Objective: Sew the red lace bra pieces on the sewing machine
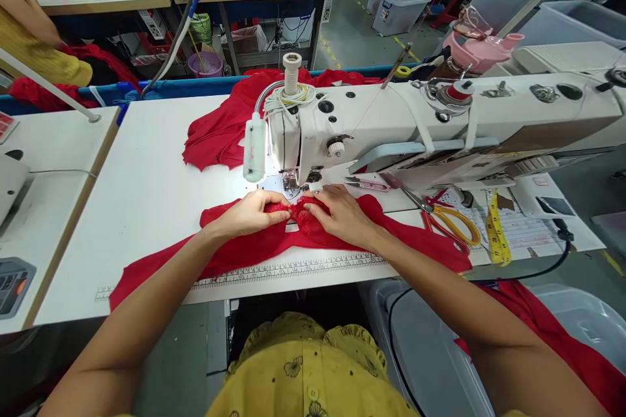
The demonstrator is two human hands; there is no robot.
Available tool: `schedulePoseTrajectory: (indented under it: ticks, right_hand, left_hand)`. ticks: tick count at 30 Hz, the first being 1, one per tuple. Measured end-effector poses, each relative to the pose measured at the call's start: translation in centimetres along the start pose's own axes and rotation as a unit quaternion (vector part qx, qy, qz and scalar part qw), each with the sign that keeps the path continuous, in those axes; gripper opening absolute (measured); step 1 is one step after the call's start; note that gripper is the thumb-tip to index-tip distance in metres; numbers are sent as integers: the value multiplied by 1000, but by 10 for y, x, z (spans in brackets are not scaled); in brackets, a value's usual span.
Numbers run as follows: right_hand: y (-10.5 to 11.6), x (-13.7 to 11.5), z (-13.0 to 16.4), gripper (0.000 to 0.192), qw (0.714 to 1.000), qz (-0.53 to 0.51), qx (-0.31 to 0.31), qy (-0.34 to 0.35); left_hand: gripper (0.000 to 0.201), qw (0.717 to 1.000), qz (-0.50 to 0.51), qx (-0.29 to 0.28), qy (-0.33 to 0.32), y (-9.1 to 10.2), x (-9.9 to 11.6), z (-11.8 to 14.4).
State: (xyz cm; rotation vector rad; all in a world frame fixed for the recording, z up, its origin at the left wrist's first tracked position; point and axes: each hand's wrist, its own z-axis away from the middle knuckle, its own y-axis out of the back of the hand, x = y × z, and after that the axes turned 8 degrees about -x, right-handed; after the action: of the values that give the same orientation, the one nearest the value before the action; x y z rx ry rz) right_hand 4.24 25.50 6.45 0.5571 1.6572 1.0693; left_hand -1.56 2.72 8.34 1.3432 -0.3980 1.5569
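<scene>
Both hands pinch the red lace garment (293, 234) flat on the table (147, 195), just before the sewing machine (372, 124) needle: left hand (254, 212), right hand (340, 212). Aligning seems underway; feeding the seam calls for steady, even guidance.

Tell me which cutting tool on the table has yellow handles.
The large scissors, right of the right hand. The small thread snips beside the machine have pinkish handles.

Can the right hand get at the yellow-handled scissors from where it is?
Probably yes. The yellow-handled scissors lie flat on the white table, just to the right of the right hand. Nothing sits between them, but the hand's fingers are pinching the red lace fabric.
</scene>
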Motion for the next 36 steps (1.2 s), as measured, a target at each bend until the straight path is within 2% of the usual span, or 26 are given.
schedulePoseTrajectory:
  ticks: [17, 23, 36]
  right_hand:
    - [5, -3, -3, 15, 999, -44, -17, -24]
    - [4, 0, -3, 14, 999, -46, -12, -13]
    - [2, 0, -3, 15, 999, -48, -15, -13]
  left_hand:
    - [34, 999, 29, -42, -14, 2, 0, 0]
    - [35, 999, 23, -31, -6, 0, 0, 0]
    - [28, 999, 33, -42, 7, 0, 7, 0]
